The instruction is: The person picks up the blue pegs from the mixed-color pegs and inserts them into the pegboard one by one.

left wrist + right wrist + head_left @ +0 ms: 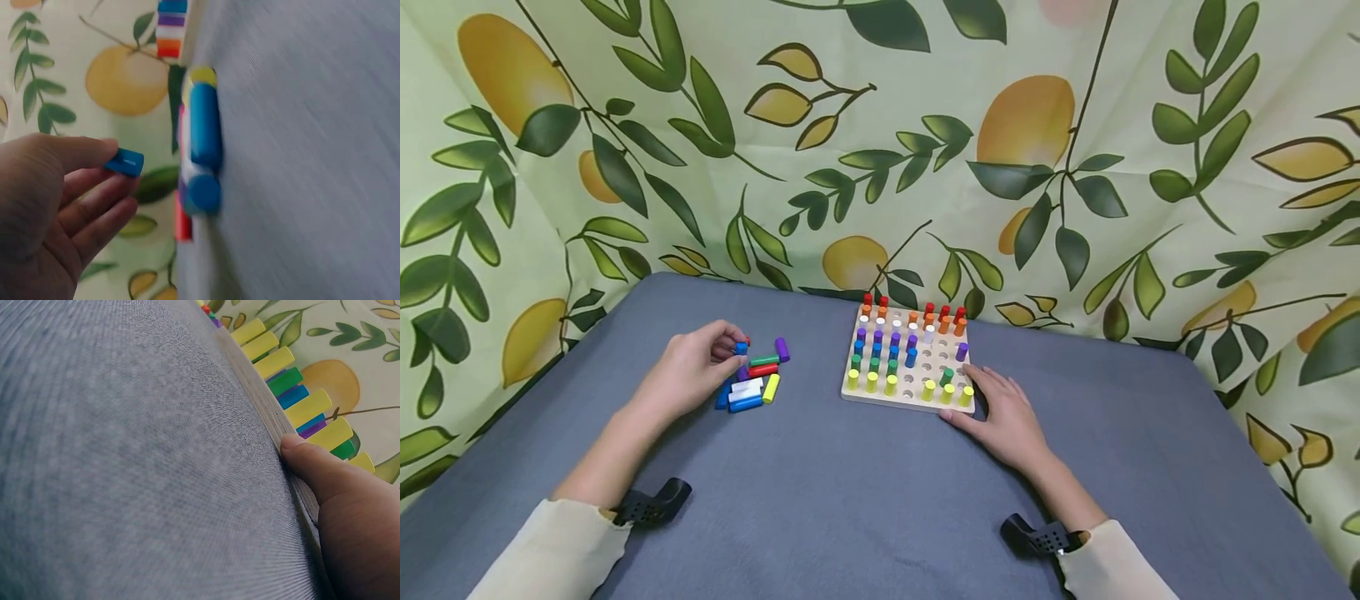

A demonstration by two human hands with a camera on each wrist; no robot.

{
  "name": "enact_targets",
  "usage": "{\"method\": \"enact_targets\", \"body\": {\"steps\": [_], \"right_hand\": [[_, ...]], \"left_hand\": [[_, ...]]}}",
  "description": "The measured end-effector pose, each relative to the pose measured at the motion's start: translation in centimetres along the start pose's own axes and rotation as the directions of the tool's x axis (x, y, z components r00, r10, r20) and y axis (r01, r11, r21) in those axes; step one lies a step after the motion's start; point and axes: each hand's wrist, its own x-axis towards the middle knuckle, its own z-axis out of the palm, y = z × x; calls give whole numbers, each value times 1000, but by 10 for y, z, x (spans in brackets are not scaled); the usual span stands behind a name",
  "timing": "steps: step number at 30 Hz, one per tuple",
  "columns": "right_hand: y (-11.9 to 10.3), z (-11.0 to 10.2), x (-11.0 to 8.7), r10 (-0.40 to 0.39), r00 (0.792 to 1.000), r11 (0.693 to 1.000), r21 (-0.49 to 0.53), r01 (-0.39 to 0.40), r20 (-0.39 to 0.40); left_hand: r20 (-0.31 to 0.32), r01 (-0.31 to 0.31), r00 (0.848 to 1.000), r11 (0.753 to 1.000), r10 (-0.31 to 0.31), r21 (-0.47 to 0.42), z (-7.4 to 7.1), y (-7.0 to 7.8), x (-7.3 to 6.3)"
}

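1. As I watch, the left hand (pixel 694 364) pinches a blue peg (pixel 128 162) between thumb and fingers, above loose pegs (pixel 771 388)
2. I'd pinch only one end, leaving the other free for a hole (pixel 927 367)
3. The right hand (pixel 1006 417) lies spread at the board (pixel 880 402), by its near right corner; I'd press lightly

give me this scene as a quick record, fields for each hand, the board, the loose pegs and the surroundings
left hand: pinches a blue peg above the table
right hand: grips the near right corner of the board
board: pale, with standing pegs in rows by colour, some holes empty
nearest row: six yellow pegs, one empty hole
loose pegs: left of the board, several colours
table: grey-blue surface
backdrop: fabric printed with leaves and fruit
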Motion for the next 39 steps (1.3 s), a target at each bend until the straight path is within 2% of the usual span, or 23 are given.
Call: {"method": "enact_targets", "body": {"steps": [5,11,13,17,22,25,28,34,39], "right_hand": [[-1,-2,0,5,1000,1000,4,-5,6],[-2,-3,0,14,1000,1000,8,-15,19],[-2,-3,1,19,1000,1000,6,-20,20],[-2,-3,1,30,999,1000,2,-30,18],[-2,-4,1,39,999,999,1,-39,19],[-2,-5,1,38,999,999,4,-38,21],[-2,-5,1,36,999,999,6,-36,21],[0,-5,2,30,999,1000,4,-30,20],[0,-3,1,24,1000,1000,17,-25,13]], "left_hand": [[11,-52,999,999,52,-11,7,24,14],[91,-43,995,999,46,-31,22,52,30],[106,-59,993,998,60,-20,27,62,37],[116,-110,987,994,111,-8,39,83,50],[112,-166,979,985,170,-42,58,106,66],[118,-176,976,981,185,-81,72,117,74],[129,-152,977,977,172,-148,88,127,82],[140,-44,986,954,89,-296,118,138,95],[142,-24,987,952,70,-306,134,146,100]]}}
